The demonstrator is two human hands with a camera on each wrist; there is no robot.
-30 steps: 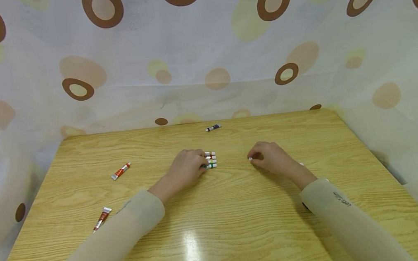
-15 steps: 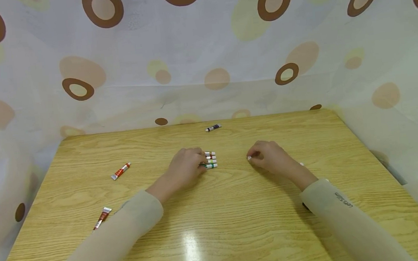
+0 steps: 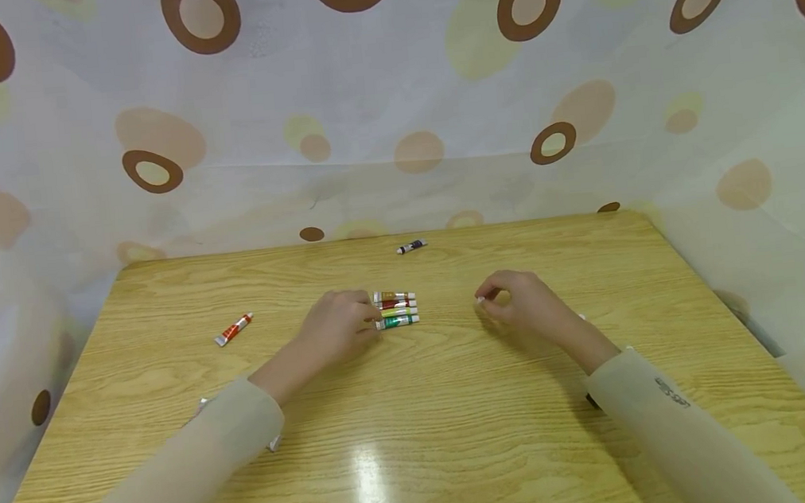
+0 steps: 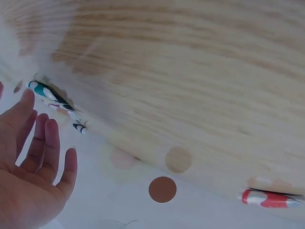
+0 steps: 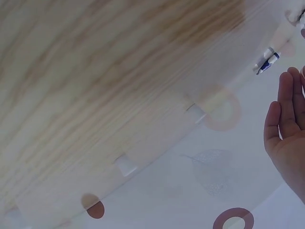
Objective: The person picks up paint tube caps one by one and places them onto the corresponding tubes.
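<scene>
Several small paint tubes [image 3: 396, 309] lie side by side in a row at the middle of the wooden table [image 3: 420, 458]; their bands are brown, red, yellow and green. My left hand [image 3: 364, 319] rests palm down just left of the row, fingertips at the tubes' left ends. In the left wrist view that hand [image 4: 44, 138] has straight fingers and holds nothing, with the row of tubes [image 4: 51, 95] beyond it. My right hand [image 3: 491, 301] rests on the table to the right of the row, fingers loosely curled. The right wrist view shows its fingers [image 5: 285, 112] straight and empty.
A red tube [image 3: 234, 329] lies at mid left. A dark blue tube [image 3: 412, 246] lies near the far edge. Another tube [image 3: 201, 402] is mostly hidden by my left sleeve. A spotted curtain [image 3: 390, 109] closes in the table on three sides.
My left hand has drawn back to the left, uncovering more of the row of tubes. Its sleeve now covers the tube at the lower left. The right hand has barely moved.
</scene>
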